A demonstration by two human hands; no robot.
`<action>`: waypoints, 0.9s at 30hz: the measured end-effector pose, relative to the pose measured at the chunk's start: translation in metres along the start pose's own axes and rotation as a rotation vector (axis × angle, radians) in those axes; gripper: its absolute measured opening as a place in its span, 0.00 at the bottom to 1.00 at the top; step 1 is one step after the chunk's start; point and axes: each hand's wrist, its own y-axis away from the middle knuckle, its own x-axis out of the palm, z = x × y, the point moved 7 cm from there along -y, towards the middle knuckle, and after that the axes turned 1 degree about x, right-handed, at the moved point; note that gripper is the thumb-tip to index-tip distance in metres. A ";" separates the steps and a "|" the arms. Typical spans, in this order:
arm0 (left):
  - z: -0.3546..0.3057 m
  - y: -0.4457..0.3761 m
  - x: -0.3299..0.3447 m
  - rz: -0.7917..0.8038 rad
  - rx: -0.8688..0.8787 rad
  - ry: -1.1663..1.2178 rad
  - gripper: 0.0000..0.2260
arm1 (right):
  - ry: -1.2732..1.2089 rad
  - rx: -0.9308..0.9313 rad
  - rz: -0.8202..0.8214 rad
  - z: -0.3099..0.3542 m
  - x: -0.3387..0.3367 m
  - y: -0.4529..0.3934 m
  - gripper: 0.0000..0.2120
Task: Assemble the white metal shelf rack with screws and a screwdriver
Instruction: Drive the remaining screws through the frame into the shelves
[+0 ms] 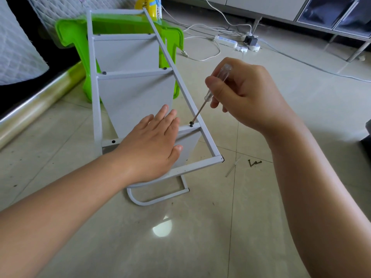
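- The white shelf rack (128,85) lies on its side on the tiled floor (261,197), its far end leaning against a green plastic stool (172,39); three flat shelves run between its two long side rails.
- A dark screw (191,123) sits in the near shelf's edge where it meets the right rail, just ahead of the left hand's fingertips.
- The screwdriver (208,93) stands tilted — its tip on that screw, its clear handle rising up into the right hand.
- The right hand (247,95) grips the screwdriver handle, fingers and thumb curled round it, above and to the right of the screw.
- The left hand (152,145) lies flat with straight fingers pressed on the near shelf, thumb along the panel below — holding nothing.
- A few loose dark screws (254,162) lie on the floor below the right hand, just beside the rack's near corner.
- A thin pale stick (232,166) lies next to them; what it is cannot be told.
- Well beyond the right hand, a white power strip (225,41) and cables (200,31) lie on the floor.
- Far left of the left hand, a shiny roll (40,103) rests by a quilted white mattress (18,45).
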 end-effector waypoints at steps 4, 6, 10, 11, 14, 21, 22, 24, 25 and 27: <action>0.000 0.000 -0.002 -0.015 0.005 0.015 0.27 | 0.106 0.012 -0.014 0.006 -0.010 -0.002 0.10; 0.000 0.000 -0.002 -0.023 0.001 0.024 0.27 | 0.161 0.007 0.024 0.012 -0.008 -0.003 0.11; -0.001 0.000 -0.002 -0.035 0.000 0.019 0.27 | 0.180 0.043 0.012 0.016 0.002 -0.010 0.13; -0.001 0.001 -0.002 -0.034 0.000 0.020 0.27 | 0.165 0.049 0.000 0.016 0.004 -0.011 0.15; -0.002 0.002 -0.002 -0.033 0.008 0.018 0.27 | 0.073 0.001 -0.022 0.017 0.005 -0.007 0.18; 0.002 -0.002 -0.002 -0.047 -0.001 0.028 0.27 | 0.128 -0.044 -0.042 0.010 -0.005 -0.004 0.08; 0.002 -0.002 -0.001 -0.050 0.002 0.022 0.27 | 0.147 -0.069 -0.058 0.011 -0.007 -0.004 0.08; 0.001 -0.002 -0.001 -0.056 0.009 0.027 0.27 | 0.183 -0.106 -0.078 0.014 -0.009 -0.003 0.09; 0.001 -0.001 -0.001 -0.059 0.009 0.032 0.27 | 0.203 -0.121 -0.086 0.015 -0.010 -0.004 0.10; 0.002 -0.002 -0.002 -0.069 0.008 0.046 0.27 | 0.259 -0.145 -0.100 0.020 -0.009 -0.004 0.13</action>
